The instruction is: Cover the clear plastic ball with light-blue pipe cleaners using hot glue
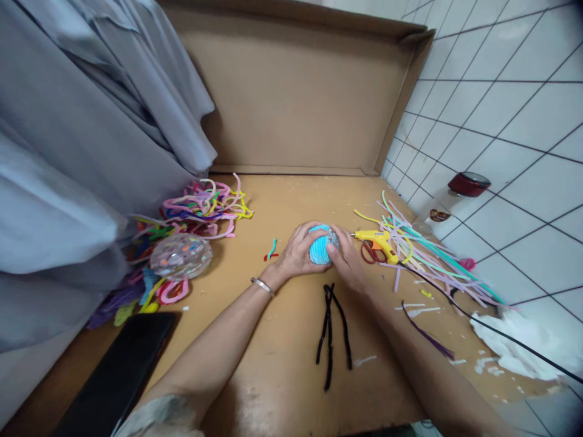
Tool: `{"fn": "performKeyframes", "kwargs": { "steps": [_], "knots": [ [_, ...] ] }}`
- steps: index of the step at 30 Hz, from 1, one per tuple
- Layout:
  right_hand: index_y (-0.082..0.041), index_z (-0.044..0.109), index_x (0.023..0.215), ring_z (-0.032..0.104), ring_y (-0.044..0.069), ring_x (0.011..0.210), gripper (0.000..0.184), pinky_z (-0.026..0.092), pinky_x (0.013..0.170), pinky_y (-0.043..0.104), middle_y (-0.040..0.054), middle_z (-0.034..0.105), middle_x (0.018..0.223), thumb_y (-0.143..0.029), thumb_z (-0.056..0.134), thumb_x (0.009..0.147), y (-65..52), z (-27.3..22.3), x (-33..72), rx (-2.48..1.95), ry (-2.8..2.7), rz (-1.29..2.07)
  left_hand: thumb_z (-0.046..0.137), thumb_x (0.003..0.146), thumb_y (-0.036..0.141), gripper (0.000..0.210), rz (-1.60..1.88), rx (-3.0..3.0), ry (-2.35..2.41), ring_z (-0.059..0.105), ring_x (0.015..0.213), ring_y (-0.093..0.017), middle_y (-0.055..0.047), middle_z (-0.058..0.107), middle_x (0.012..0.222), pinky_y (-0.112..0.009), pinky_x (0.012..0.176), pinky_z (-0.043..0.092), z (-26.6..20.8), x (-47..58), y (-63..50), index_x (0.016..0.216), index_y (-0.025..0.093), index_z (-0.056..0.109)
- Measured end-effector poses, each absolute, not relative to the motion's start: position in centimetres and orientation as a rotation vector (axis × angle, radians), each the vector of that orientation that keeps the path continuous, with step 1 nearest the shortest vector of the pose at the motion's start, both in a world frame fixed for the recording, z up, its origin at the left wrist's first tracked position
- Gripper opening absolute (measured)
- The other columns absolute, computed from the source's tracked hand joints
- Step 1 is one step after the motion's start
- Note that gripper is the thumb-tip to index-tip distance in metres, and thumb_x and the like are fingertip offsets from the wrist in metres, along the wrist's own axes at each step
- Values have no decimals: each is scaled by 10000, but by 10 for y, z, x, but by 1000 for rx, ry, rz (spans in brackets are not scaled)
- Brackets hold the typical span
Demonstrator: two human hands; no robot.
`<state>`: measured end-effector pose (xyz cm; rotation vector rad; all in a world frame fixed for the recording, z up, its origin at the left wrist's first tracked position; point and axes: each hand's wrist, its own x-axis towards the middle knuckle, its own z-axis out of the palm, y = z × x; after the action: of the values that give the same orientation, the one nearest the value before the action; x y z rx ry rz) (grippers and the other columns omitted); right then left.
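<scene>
Between my two hands is a round ball (320,247), wrapped in light-blue pipe cleaner on its left side and clear, glittery plastic on its right. My left hand (296,250) curls around the blue side, fingers over the top. On the clear side, my right hand (347,258) grips it with the thumb in front. The ball's underside is hidden. Several black pipe cleaners (328,334) lie on the table just below the hands. A yellow glue gun (377,240) rests right of my right hand, with red-handled scissors (370,253) partly beneath it.
Coloured pipe cleaners (204,206) and a clear lumpy plastic object (181,256) sit left, beside a grey curtain (91,121). A black phone (121,370) lies front left. Loose pipe cleaners (437,255), a lidded jar (449,203) and white tissue (514,340) are right; cardboard (291,91) stands behind.
</scene>
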<state>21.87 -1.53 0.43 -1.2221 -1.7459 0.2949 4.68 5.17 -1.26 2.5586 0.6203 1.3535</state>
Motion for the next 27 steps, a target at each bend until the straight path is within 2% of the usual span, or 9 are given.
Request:
{"fn": "performKeyframes", "kwargs": {
  "steps": [9, 20, 27],
  "knots": [
    [-235, 586, 1224, 570, 240, 1183, 436, 468, 1050, 468, 110, 621, 1211, -556, 421, 980, -3, 4, 221, -1139, -1713, 348, 815, 680, 437, 722, 1436, 2594, 574, 547, 1253, -331, -184, 525, 1329, -514, 1019, 510, -15, 48, 52, 1289, 193, 514],
    [-232, 579, 1218, 584, 241, 1156, 404, 486, 1022, 457, 110, 628, 1174, -503, 369, 1005, 2, 6, 222, -1188, -1762, 298, 828, 657, 437, 738, 1381, 2563, 622, 546, 1262, -334, -176, 520, 1340, -521, 1029, 501, -15, 48, 51, 1290, 215, 520],
    [-208, 561, 1237, 598, 247, 1140, 514, 493, 1009, 468, 126, 626, 1175, -592, 316, 998, 11, -1, 221, -1234, -1645, 312, 819, 676, 439, 736, 1421, 2567, 614, 536, 1273, -326, -182, 518, 1346, -510, 1040, 496, -15, 49, 51, 1301, 199, 511]
  ]
}}
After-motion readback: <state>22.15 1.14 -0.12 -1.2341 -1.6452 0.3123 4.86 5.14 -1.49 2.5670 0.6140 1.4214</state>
